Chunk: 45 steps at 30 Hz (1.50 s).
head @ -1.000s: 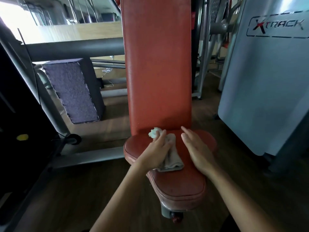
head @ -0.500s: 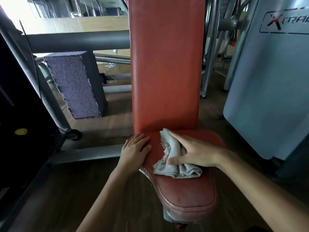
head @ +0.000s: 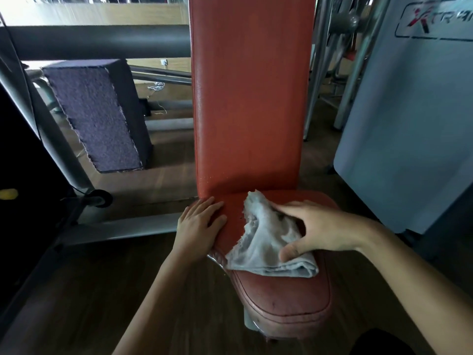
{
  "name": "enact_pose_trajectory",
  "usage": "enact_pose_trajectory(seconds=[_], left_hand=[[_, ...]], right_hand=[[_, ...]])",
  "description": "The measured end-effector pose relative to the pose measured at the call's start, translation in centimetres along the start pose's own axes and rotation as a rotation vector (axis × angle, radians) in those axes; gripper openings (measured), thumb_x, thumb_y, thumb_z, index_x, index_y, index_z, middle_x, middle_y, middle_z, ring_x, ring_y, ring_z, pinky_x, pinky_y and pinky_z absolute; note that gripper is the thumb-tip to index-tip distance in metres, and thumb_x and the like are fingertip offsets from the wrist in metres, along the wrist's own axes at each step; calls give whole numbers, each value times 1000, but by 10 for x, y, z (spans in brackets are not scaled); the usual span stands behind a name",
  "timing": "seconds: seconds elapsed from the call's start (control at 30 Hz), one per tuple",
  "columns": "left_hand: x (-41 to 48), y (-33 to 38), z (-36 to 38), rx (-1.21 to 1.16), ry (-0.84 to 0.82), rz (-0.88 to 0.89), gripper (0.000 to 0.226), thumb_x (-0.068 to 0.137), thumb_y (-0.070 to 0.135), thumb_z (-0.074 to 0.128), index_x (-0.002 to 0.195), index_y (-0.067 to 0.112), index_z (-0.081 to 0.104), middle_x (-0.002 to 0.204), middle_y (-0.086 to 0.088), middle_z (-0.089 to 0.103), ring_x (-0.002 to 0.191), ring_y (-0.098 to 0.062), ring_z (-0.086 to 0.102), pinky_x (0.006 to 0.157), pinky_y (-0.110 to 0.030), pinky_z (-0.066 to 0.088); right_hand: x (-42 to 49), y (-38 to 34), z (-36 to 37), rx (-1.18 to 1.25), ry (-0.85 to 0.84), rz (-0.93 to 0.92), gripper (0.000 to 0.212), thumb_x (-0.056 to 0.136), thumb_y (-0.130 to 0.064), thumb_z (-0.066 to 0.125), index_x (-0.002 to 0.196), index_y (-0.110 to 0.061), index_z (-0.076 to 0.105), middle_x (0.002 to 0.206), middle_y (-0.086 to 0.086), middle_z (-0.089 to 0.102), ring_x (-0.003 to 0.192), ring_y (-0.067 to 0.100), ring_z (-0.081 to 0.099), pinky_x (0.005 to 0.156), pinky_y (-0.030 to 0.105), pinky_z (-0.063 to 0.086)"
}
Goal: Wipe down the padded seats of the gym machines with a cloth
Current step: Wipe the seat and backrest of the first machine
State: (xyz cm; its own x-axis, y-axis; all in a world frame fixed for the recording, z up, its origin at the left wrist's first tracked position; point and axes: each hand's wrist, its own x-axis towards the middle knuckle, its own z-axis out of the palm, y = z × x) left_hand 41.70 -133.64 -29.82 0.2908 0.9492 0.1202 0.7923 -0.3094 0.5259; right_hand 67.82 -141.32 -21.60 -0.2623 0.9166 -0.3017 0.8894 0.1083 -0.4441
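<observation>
Grey cloth (head: pixel 266 242) sits mid-way along red padded seat (head: pixel 289 301), right hand (head: pixel 320 229) gripping it, fingers and thumb curled over. Flat left hand (head: pixel 199 226), fingers together, rests on seat's back-left corner; red backrest (head: pixel 250 98) behind, wood floor (head: pixel 102 290).

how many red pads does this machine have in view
2: the upright backrest in the middle, and the seat pad below it, under the cloth. More may be hidden out of frame.
</observation>
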Motion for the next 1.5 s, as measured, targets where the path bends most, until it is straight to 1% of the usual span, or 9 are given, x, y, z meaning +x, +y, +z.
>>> enact_pose_trajectory(seconds=[0.1,0.2,0.3,0.4,0.5,0.63,0.87,1.1,1.5], left_hand=[[0,0,-1,-6,-4,2,47,103,50,42,148,37,44,162,10,31,153,-10,16,125,-39,9],[0,1,-1,-11,-10,-4,47,103,48,44,149,37,44,163,10,31,153,-10,16,125,-39,8],[1,1,-1,-7,-10,-10,47,103,48,44,149,37,44,163,10,31,153,-11,16,125,-40,8],[0,0,0,-3,3,-7,46,103,47,44,148,36,45,162,9,31,153,-11,17,125,-41,8],[1,-2,3,2,19,4,54,100,59,37,148,36,46,162,9,33,153,-11,19,125,-41,10],[0,-5,8,0,76,14,84,78,74,14,145,38,49,159,11,37,152,-10,23,123,-37,11],[-3,6,-7,51,-81,-28,62,97,64,27,152,37,39,164,12,25,154,-10,11,123,-32,4],[11,52,-93,20,-392,-181,38,98,44,51,132,31,61,139,6,53,130,-19,50,107,-43,44],[-83,217,-352,-15,164,55,35,96,54,45,117,36,68,118,19,64,114,-11,57,94,-35,47]], right_hand=[[-9,8,-24,-1,-126,55,118,61,-64,85,156,-46,19,159,-27,22,142,-6,19,117,21,17],[-13,5,-43,-54,-213,94,103,73,-62,78,156,-46,19,163,-23,19,144,-4,20,116,21,16],[-7,-15,-31,57,-56,77,94,75,-81,57,156,-47,22,155,-23,35,139,-1,35,116,28,26],[10,-21,9,-27,69,34,106,65,-98,45,156,-50,16,168,-14,10,155,14,10,125,47,15],[20,-8,34,-88,210,5,107,65,-101,35,156,-47,21,166,-16,17,153,21,17,123,46,20],[25,-10,35,-122,299,24,99,72,-91,45,156,-43,23,155,-10,40,141,19,36,117,38,30],[32,-14,42,-46,677,111,54,75,-58,73,123,-36,64,108,-9,71,96,15,69,80,37,58],[32,-47,-31,197,354,399,43,76,-52,79,108,-24,70,106,-9,76,97,16,72,84,32,56],[-164,-230,-231,218,657,9,51,75,-56,75,113,-23,67,111,-10,69,94,2,66,78,23,59]])
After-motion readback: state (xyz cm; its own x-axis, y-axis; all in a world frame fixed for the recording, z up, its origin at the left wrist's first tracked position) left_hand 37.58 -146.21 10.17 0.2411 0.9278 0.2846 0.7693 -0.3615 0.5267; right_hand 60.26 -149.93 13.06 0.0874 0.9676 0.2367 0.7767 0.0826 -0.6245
